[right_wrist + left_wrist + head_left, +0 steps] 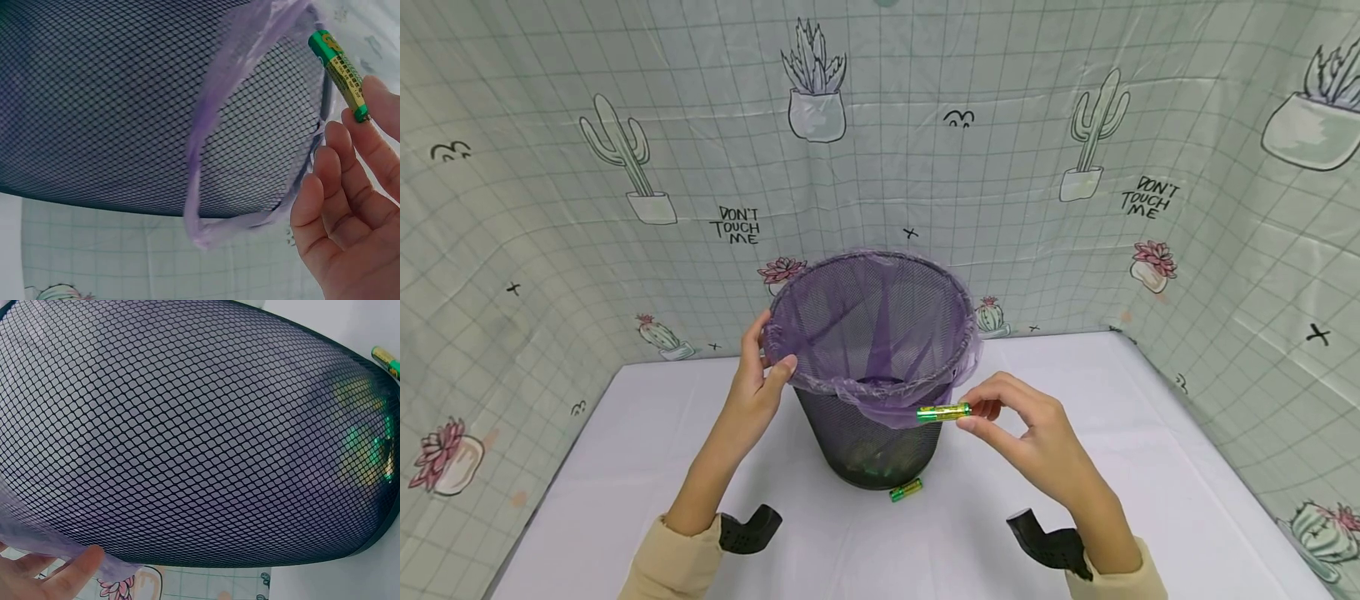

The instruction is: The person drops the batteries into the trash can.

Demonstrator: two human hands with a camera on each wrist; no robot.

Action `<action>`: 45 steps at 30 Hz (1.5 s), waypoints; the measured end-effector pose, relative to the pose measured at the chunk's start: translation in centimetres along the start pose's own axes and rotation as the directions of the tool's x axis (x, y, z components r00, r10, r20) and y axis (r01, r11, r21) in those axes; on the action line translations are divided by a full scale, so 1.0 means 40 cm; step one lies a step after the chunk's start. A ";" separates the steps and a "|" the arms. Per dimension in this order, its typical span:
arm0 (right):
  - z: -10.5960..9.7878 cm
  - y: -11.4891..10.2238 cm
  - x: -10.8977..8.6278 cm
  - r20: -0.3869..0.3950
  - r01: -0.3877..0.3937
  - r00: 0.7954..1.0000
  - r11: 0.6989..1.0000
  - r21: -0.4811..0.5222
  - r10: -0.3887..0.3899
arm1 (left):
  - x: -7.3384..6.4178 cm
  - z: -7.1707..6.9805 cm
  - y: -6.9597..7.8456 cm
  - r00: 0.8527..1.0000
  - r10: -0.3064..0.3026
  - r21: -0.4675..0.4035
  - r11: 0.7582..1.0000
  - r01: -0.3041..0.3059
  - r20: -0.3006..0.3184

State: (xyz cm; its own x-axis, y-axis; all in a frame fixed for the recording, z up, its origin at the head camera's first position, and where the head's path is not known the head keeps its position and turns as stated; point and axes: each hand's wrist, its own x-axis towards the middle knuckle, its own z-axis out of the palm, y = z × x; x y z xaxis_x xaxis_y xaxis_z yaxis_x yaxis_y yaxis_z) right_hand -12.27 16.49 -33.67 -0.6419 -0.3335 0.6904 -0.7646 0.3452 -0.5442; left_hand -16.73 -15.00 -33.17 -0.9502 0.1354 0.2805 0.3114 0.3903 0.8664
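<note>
A black mesh wastebasket (880, 450), lined with a purple plastic bag (880, 333), stands on the white table. My left hand (758, 379) holds its rim at the left, thumb over the bag's folded edge. Between thumb and fingers my right hand (1030, 425) pinches a green and yellow battery (943, 412) by one end, in front of the basket's right rim. The right wrist view shows this battery (340, 75) beside the bag's loose purple edge (203, 125). Through the mesh near the bottom, green and yellow shapes (362, 444) show inside, blurred.
Another green battery (906, 490) lies on the table against the basket's front base. Behind and at both sides hang cloth walls (880, 183) with a grid and cactus print. A black wrist mount (751, 530) sits on each forearm.
</note>
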 end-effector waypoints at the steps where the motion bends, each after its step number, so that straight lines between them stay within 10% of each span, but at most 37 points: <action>1: -0.001 -0.002 0.004 -0.008 0.018 1.000 1.000 0.004 -0.018 | 0.000 0.000 0.000 1.000 0.000 0.000 1.000 0.000 -0.001; 27: 0.013 -0.035 0.108 -0.066 0.039 0.997 0.996 -0.085 -0.045 | -0.001 -0.001 0.004 1.000 -0.009 -0.010 1.000 0.009 0.006; 45: 0.045 -0.049 0.185 0.087 -0.011 0.996 0.987 -0.161 0.025 | 0.000 -0.001 0.005 1.000 -0.013 -0.013 1.000 0.013 0.008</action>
State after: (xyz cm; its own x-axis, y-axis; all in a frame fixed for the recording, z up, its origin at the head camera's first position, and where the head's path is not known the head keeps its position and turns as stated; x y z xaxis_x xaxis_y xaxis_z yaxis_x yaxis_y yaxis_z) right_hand -15.64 11.76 -28.37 -0.6634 -0.3997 0.6326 -0.7386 0.4854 -0.4679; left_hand -16.67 -14.97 -32.98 -0.9540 0.1381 0.2660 0.2990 0.3804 0.8751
